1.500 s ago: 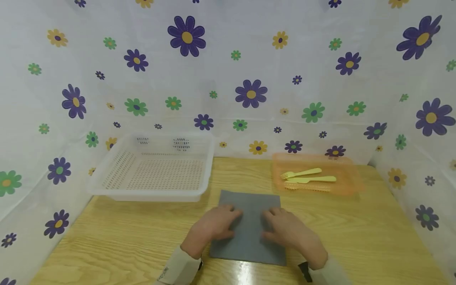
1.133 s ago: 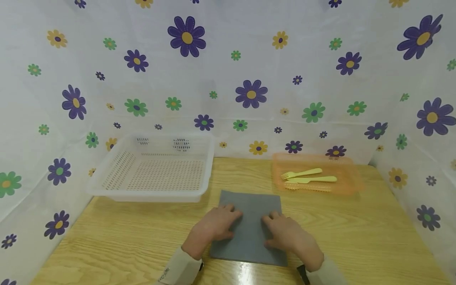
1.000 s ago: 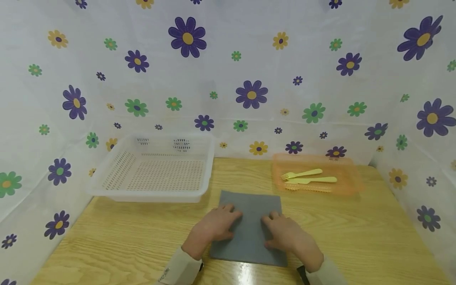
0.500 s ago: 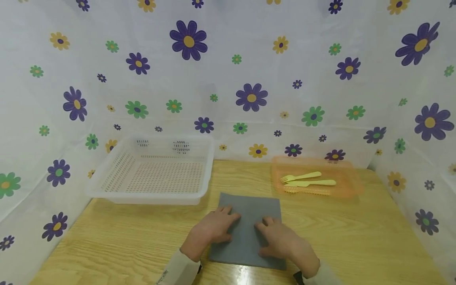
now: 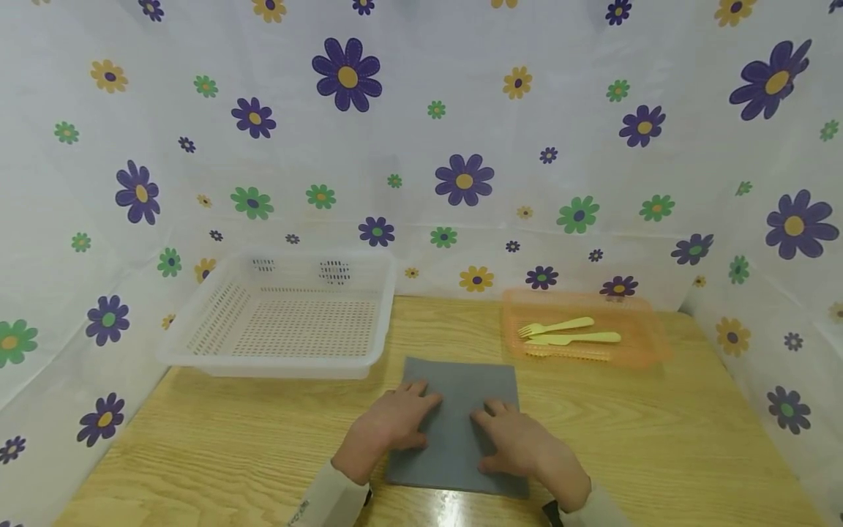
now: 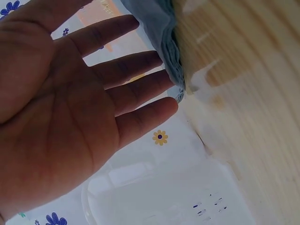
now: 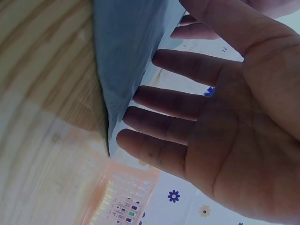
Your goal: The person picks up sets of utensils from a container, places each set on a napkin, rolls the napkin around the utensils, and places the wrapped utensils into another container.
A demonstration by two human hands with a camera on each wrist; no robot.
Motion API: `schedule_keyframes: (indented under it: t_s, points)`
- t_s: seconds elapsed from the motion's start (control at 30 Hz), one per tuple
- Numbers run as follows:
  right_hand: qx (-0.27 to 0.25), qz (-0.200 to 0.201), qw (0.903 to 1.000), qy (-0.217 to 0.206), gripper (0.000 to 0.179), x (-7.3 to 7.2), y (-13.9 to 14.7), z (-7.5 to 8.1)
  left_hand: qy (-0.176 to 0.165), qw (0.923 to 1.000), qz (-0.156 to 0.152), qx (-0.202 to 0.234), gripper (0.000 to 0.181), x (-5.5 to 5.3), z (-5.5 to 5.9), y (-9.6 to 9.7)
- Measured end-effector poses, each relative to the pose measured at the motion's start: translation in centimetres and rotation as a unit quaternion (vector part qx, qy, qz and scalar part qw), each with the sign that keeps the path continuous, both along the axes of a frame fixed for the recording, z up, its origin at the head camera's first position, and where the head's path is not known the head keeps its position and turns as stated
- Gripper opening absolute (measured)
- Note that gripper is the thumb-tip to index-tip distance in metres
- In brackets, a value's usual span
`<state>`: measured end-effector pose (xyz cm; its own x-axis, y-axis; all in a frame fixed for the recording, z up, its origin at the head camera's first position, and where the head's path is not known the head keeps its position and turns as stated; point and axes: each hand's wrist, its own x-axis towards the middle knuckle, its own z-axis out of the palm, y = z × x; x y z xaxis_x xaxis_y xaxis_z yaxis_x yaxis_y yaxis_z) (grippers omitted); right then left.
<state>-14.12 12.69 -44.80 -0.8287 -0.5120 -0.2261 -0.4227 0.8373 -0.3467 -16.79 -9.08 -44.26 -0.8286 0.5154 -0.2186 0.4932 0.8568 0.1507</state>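
A grey folded cloth lies flat on the wooden table, roughly square. Its left edge shows stacked layers in the left wrist view. My left hand rests its spread fingertips on the cloth's left side. On the opposite side, my right hand touches the cloth with fingers nearly straight and thumb apart. Both palms arch above the surface, as the right wrist view shows with the right palm raised and the cloth under the fingertips. Neither hand grips anything.
A white perforated basket stands at the back left of the table. At the back right is an orange tray holding a yellow fork, a yellow knife and more yellow cutlery. A flowered curtain encloses the back and sides.
My right hand has shifted slightly left and inward on the cloth. The left hand stays at the same place on it. The head view has tilted a little upward.
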Motion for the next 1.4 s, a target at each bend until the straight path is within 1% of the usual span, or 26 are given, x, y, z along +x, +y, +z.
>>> schedule_keyframes:
  t_s: [0.13, 0.33, 0.43, 0.6, 0.87, 1.07, 1.23, 1.4]
  points:
    - [-0.004, 0.006, 1.0000, 0.001, 0.071, -0.1, 0.1, 0.0, 0.004, 1.0000, 0.008, -0.001, 0.063, 0.1, 0.1, 0.0]
    - [-0.009, 0.010, 0.9999, 0.002, 0.071, -0.2, 0.3, -0.1, 0.013, 0.9999, 0.011, -0.004, 0.060, 0.2, 0.1, 0.1]
    - [-0.011, 0.007, 0.9999, -0.003, 0.071, -0.2, 0.2, -0.2, 0.010, 0.9998, 0.016, -0.003, 0.060, 0.2, 0.2, 0.2]
    - [-0.005, 0.008, 0.9999, -0.005, 0.069, 0.1, 0.1, 0.0, 0.004, 0.9997, 0.022, -0.001, 0.062, 0.2, 0.3, 0.2]
    - [0.014, 0.008, 0.9998, -0.012, 0.068, 0.6, -0.5, 0.1, 0.009, 0.9998, 0.019, -0.004, 0.060, 0.2, 0.2, 0.1]
    - [0.015, 0.012, 0.9998, 0.003, 0.069, 0.7, -0.6, 0.0, 0.007, 0.9997, 0.022, -0.003, 0.054, 0.1, 0.1, 0.2]
    - [0.009, 0.010, 0.9999, 0.005, 0.071, 0.8, -0.7, 0.0, 0.004, 0.9996, 0.029, 0.000, 0.057, 0.0, -0.1, 0.2]
    - [0.012, 0.008, 0.9998, 0.009, 0.072, 0.7, -0.8, -0.2, -0.007, 0.9990, 0.044, 0.002, 0.064, 0.0, 0.0, 0.1]
